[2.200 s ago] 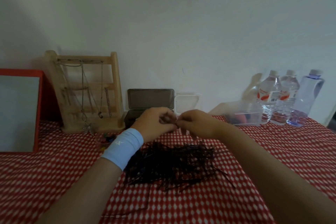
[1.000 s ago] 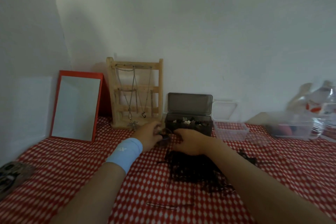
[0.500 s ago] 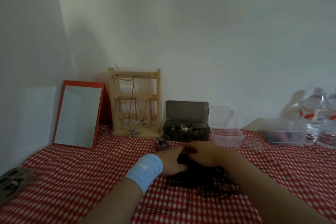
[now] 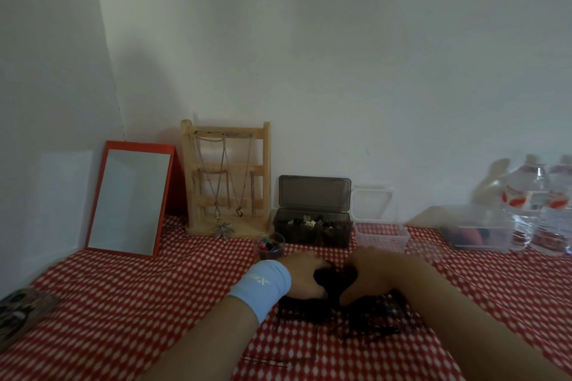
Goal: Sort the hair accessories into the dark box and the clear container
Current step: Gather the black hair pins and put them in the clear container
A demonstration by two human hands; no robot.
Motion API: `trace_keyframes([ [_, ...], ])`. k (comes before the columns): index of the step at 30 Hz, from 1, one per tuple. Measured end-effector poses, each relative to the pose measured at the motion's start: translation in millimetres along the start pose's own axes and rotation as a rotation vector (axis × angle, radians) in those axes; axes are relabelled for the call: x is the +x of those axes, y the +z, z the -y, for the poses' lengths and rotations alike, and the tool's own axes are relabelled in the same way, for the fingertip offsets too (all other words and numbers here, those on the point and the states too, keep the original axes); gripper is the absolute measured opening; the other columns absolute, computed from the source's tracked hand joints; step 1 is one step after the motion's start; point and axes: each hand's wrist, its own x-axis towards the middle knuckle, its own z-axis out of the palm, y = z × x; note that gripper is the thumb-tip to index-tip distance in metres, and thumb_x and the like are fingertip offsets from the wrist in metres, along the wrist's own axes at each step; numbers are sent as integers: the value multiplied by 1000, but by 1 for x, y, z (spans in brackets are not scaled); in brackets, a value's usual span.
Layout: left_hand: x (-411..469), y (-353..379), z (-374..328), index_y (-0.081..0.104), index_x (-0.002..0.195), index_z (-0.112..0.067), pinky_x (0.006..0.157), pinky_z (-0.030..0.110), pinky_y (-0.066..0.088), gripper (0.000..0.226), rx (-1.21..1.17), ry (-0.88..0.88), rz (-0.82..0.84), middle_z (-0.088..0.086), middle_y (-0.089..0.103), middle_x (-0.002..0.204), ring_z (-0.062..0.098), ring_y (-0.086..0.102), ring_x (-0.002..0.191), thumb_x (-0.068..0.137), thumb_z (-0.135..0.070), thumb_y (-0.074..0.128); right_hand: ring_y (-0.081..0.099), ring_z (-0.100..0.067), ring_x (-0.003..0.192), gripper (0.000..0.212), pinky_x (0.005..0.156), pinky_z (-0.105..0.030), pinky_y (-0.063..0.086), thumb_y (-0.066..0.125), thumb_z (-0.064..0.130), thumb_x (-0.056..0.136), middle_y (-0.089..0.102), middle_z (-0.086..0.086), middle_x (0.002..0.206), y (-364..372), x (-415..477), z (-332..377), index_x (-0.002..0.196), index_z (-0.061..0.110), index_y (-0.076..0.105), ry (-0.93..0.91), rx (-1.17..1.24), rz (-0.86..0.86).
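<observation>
My left hand [image 4: 305,275] and right hand [image 4: 376,274] curl round the hairpin pile [image 4: 366,318]. The dark box [image 4: 312,237] is part-filled and the clear container [image 4: 382,240] looks empty, so most is unsorted.

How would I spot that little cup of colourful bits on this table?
Find the wooden jewellery stand against the back wall; an open dark box stands just right of it. In front of where they meet, on the red checked cloth, sits the small clear cup, the only round container, holding bright coloured pieces.
</observation>
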Motion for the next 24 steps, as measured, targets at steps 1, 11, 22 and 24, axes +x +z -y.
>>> trace_keyframes([
  [1, 0, -1, 0, 53, 136, -24, 104, 44, 44, 53, -5, 0, -38, 6, 49, 137, 28, 49, 123, 87, -38, 65, 55, -12, 102, 61, 89, -26, 44, 75, 62, 74, 62, 4, 125, -1, 0, 0, 125, 30, 62, -16, -2, 2],
  [11, 5, 1, -5, 57, 130, -19, 99, 38, 45, 43, 5, 68, -56, 4, 57, 129, 25, 54, 117, 90, -34, 63, 58, -17, 99, 40, 84, -28, 47, 70, 44, 87, 64, -2, 116, 1, 0, 1, 119, 20, 64, -104, -89, -74],
  [22, 15, -1, 4, 64, 114, -28, 95, 41, 48, 50, -3, 6, -144, -2, 64, 111, 20, 57, 104, 77, -61, 66, 57, -23, 117, 42, 101, -35, 46, 62, 27, 95, 60, -4, 133, 13, -1, -2, 136, 23, 56, -153, 52, -160],
  [24, 15, 0, 6, 56, 126, -31, 99, 40, 47, 58, -82, -15, -136, -5, 62, 122, 19, 57, 111, 76, -59, 68, 58, -22, 114, 36, 98, -33, 46, 60, 29, 97, 61, -6, 131, 10, 0, -4, 131, 20, 59, -130, 43, -129],
])
